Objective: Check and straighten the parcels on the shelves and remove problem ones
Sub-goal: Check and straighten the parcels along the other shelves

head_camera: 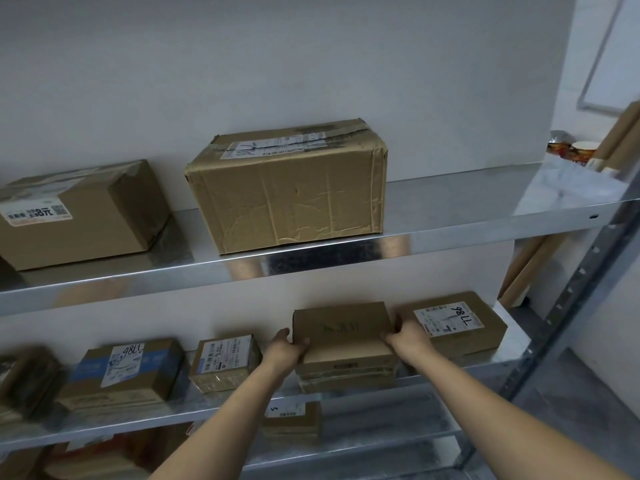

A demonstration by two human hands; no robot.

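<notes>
A plain brown carton (344,336) with handwriting on top stands on the middle metal shelf (485,367). My left hand (285,348) grips its left side and my right hand (407,336) grips its right side. To its right lies a flat labelled parcel (453,322). Left of it sit a small taped parcel (225,363) and a blue-striped labelled box (128,372). The upper shelf (450,230) carries a large creased carton (291,188) and a second carton (76,213) with a sticker.
A steel upright (568,303) runs down the right side. Cardboard tubes (620,136) lean at the far right beside paper cups (575,150). A small labelled box (292,422) sits on the shelf below. More parcels blur at the left edge.
</notes>
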